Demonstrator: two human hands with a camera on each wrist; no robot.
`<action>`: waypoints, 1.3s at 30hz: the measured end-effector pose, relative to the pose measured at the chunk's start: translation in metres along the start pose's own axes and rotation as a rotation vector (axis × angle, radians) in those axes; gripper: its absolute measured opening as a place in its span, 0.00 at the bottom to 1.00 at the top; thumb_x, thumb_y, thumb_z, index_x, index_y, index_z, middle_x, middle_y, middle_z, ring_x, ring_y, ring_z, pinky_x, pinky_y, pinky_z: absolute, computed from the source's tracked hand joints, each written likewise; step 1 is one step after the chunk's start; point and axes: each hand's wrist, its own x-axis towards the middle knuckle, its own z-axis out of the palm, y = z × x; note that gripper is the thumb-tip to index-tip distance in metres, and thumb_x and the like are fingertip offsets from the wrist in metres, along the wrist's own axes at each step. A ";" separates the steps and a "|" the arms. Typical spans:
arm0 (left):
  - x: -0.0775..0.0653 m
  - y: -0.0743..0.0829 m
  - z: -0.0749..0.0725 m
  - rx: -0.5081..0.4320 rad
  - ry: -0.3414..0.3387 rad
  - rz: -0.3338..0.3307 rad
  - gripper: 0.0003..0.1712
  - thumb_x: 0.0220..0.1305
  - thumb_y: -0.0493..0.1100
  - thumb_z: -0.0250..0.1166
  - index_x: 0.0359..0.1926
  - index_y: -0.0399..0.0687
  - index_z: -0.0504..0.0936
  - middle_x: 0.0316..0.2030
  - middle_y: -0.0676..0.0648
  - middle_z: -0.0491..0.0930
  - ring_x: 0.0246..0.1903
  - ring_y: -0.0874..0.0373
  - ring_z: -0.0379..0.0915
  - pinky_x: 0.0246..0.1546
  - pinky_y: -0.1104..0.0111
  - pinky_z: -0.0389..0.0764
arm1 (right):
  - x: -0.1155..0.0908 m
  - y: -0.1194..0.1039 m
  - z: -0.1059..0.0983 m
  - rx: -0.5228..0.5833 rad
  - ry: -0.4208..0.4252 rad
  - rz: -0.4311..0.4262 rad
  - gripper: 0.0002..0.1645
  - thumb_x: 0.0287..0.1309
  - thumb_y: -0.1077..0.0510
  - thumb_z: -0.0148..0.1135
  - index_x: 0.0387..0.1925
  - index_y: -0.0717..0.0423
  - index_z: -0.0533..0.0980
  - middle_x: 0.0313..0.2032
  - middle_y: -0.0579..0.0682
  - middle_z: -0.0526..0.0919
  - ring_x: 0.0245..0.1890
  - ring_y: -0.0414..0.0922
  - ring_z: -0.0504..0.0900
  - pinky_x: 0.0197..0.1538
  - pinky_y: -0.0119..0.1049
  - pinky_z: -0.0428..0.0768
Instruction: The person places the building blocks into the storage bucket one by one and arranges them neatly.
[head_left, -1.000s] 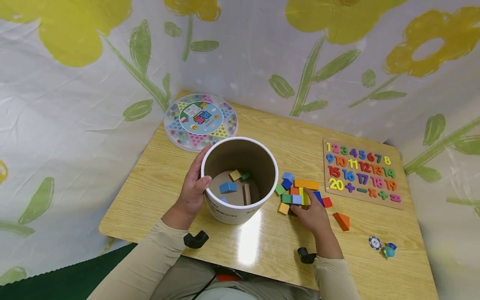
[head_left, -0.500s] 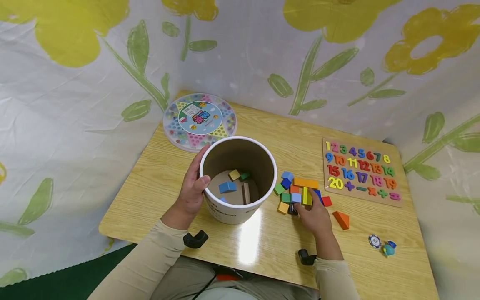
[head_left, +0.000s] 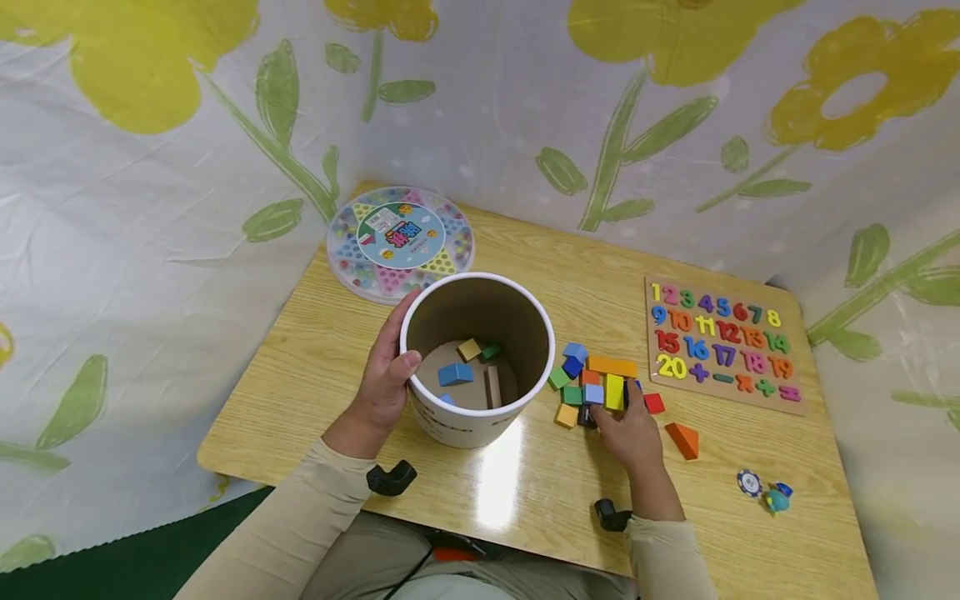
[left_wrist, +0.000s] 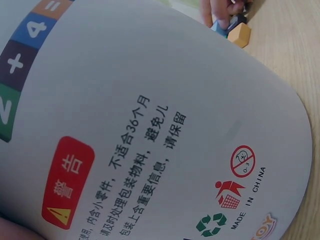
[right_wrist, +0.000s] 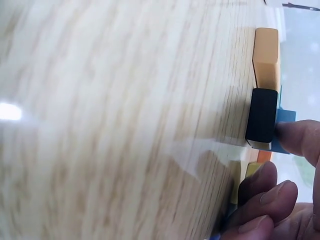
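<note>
My left hand [head_left: 382,392] grips a white bucket [head_left: 453,429], its thumb over the rim and its fingers along the outer wall. Inside lie several blocks, among them a blue one [head_left: 456,375] and a brown plank [head_left: 492,387]. To the right, my right hand [head_left: 633,437] reaches over a cluster of coloured blocks. Its thumb touches a light blue block [head_left: 592,394] just above a black block [right_wrist: 262,116]. The index fingertip is at a dark blue block [head_left: 628,393], beyond a yellow block [head_left: 613,392]. The other fingers curl loosely near the tabletop in the right wrist view.
A round marble game [head_left: 400,242] lies at the back left, behind the bucket. A number board [head_left: 723,387] is at the back right. An orange triangular block [head_left: 683,440], a poker chip [head_left: 749,482] and a small turquoise toy [head_left: 777,500] lie to the right.
The right index finger has shifted rightward from the yellow block to the dark blue one, leaving the yellow block more exposed. The left hand and bucket stay in place.
</note>
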 end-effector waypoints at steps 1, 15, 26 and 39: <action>0.000 0.000 0.000 -0.001 -0.003 0.002 0.43 0.53 0.45 0.52 0.73 0.55 0.53 0.69 0.46 0.54 0.67 0.37 0.44 0.62 0.52 0.57 | 0.000 0.000 0.000 -0.004 0.002 -0.005 0.56 0.56 0.33 0.53 0.74 0.48 0.39 0.67 0.66 0.59 0.62 0.64 0.63 0.60 0.59 0.63; 0.002 -0.001 -0.001 -0.005 -0.022 0.022 0.43 0.54 0.47 0.53 0.73 0.56 0.53 0.69 0.46 0.55 0.67 0.36 0.44 0.61 0.52 0.58 | -0.002 -0.004 0.003 0.007 0.020 -0.075 0.41 0.60 0.39 0.55 0.72 0.40 0.54 0.51 0.58 0.77 0.38 0.51 0.78 0.36 0.41 0.75; 0.002 -0.001 -0.001 -0.006 -0.024 0.017 0.43 0.53 0.47 0.52 0.73 0.56 0.53 0.69 0.47 0.55 0.67 0.37 0.44 0.61 0.52 0.58 | 0.001 -0.009 0.001 -0.007 -0.043 -0.085 0.44 0.61 0.42 0.53 0.74 0.37 0.45 0.62 0.61 0.69 0.43 0.52 0.77 0.44 0.47 0.75; 0.002 -0.003 -0.001 -0.012 -0.027 0.026 0.43 0.54 0.47 0.53 0.73 0.56 0.53 0.69 0.45 0.55 0.67 0.35 0.44 0.61 0.52 0.58 | 0.005 -0.009 0.001 0.008 -0.058 -0.069 0.44 0.60 0.42 0.55 0.73 0.36 0.48 0.43 0.54 0.79 0.26 0.43 0.78 0.31 0.36 0.74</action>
